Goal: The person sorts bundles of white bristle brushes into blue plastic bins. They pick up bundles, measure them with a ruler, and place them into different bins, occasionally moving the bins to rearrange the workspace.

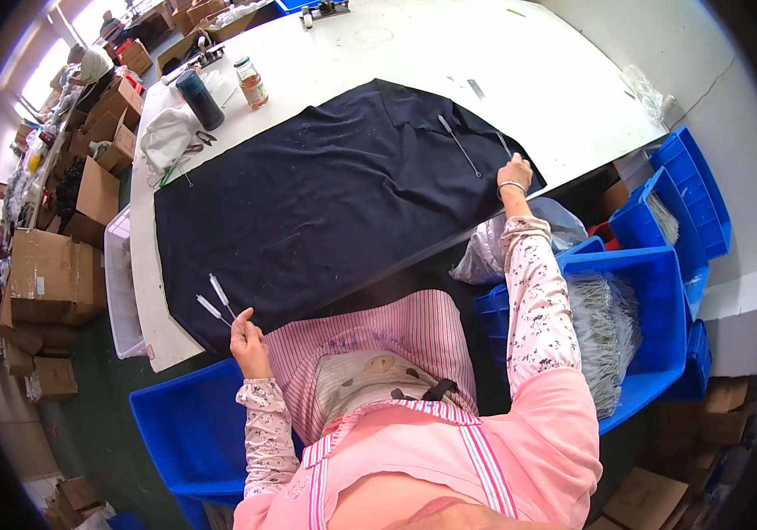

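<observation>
Two thin wire brushes with white bristles (219, 290) stick up from my left hand (249, 344), which is closed around their stems at the near left edge of the black cloth (308, 212). Over at the cloth's right end, my right hand (515, 172) pinches the stem of another thin brush (504, 145). To the left of that hand, one more wire brush (459, 146) with a looped end lies on the cloth. The cloth is wrinkled and spread over the white table (476, 44).
A blue bin (661, 353) full of wire brushes (602, 340) stands at my right, with more blue bins behind it. Another blue bin (193, 424) is at my left. On the table's far left are a dark tumbler (200, 100), a glass jar (251, 84) and a white cloth (166, 140).
</observation>
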Demonstrator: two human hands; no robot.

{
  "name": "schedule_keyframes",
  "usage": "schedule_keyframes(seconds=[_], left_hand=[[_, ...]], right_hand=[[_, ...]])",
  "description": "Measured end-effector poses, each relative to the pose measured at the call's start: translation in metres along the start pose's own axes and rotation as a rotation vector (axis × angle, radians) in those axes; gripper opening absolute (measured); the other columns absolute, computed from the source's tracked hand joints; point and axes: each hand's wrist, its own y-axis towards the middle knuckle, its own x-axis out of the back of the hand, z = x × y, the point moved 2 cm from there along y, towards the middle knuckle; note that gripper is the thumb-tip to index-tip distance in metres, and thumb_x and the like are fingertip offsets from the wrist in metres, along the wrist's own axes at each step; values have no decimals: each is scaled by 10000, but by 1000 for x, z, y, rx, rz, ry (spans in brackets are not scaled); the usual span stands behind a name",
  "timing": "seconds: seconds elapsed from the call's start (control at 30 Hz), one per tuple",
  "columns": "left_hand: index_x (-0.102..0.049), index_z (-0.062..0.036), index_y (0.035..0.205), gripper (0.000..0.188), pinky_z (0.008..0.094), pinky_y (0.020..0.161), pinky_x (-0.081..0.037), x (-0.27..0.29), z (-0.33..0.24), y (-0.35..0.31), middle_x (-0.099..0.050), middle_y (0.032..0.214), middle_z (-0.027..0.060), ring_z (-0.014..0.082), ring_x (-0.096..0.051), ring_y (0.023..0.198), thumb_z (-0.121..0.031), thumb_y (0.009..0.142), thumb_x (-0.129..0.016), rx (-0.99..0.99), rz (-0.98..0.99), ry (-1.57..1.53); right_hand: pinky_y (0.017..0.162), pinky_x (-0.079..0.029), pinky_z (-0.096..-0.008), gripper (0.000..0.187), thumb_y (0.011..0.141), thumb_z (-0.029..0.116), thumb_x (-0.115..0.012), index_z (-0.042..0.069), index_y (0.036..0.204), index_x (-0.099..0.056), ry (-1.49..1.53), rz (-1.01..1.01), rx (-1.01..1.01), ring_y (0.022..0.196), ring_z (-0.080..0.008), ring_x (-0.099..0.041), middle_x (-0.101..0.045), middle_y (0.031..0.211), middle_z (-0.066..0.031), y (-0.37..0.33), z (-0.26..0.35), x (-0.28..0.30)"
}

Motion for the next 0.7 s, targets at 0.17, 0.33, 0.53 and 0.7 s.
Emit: schedule_keyframes(seconds=[0.17, 0.33, 0.53, 0.7], left_hand=[[-483, -106, 1150, 249, 172, 372, -239, -34, -22, -17, -332, 578, -46, 24, -265, 437, -134, 910, -419, 206, 99, -297], [-444, -31, 1152, 284, 184, 376, -238, -29, -23, -17, -325, 592, -41, 43, -291, 452, -83, 872, -438, 331, 244, -552], [-463, 10, 1091, 324, 192, 361, -257, -50, -4, -35, -365, 559, -16, 54, -332, 424, -17, 768, -462, 269, 271, -527], [-433, -57, 1126, 305, 204, 372, -284, -43, 26, -74, -388, 556, 8, 67, -355, 443, -30, 823, -409, 315, 253, -544]], right_hand=[[753, -419, -404, 274, 707, 352, -648, 165, 904, -611, -113, -124, 377, 920, -220, -559, -587, 939, -33, -13, 45, 33], [736, -501, -418, 214, 820, 314, -474, 200, 846, -653, -195, 302, 423, 912, -265, -615, -637, 958, -63, -51, 109, 27], [736, -474, -435, 333, 838, 334, -442, 76, 927, -634, -41, 155, 356, 838, -331, -602, -617, 964, -152, -20, 28, -15], [775, -462, -407, 341, 786, 371, -533, 82, 934, -639, -150, 387, 545, 880, -324, -596, -634, 941, -134, -27, 45, -8]])
